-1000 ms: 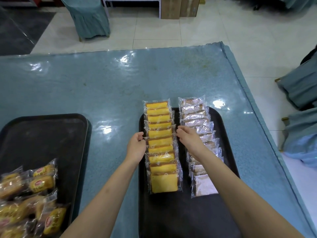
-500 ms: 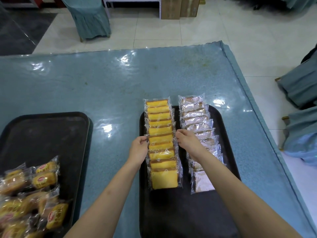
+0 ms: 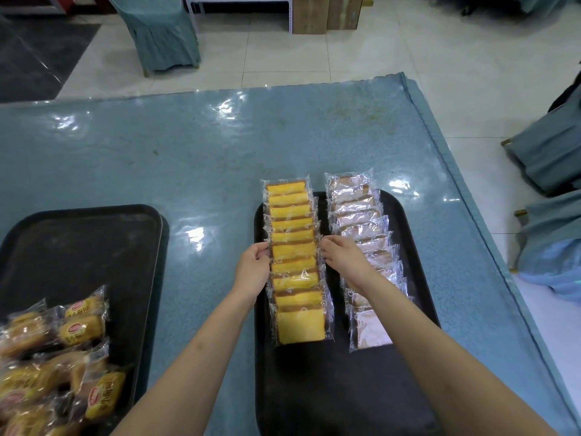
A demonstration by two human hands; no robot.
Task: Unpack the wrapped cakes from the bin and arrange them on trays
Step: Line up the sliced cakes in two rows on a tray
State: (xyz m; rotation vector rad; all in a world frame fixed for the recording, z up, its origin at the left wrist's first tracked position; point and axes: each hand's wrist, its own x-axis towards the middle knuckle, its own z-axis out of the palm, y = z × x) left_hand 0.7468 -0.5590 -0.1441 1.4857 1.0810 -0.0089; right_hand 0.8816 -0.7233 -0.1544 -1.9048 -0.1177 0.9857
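Nearest the person, two bare forearms reach forward over a black tray [image 3: 333,388] that lies on a table covered in shiny blue-green plastic [image 3: 195,158]. On this tray a row of wrapped yellow sponge cakes [image 3: 295,259] runs away from the viewer, each slice overlapping the next, with the farthest one lying past the tray's far rim. Just to the right stands a second row of wrapped pale brown cakes [image 3: 361,234], overlapped the same way. The left hand [image 3: 253,269] pinches the left edge of a wrapper midway along the yellow row, fingers curled on the plastic. The right hand [image 3: 344,258] pinches the right edge of the same part of that row, its wrist lying over the brown row. At the near left, a second black tray [image 3: 78,240] holds a loose heap of yellow-labelled wrapped cakes [image 3: 63,363]. Beyond the table are pale floor tiles [image 3: 361,55] and a chair draped in teal cloth [image 3: 163,33]
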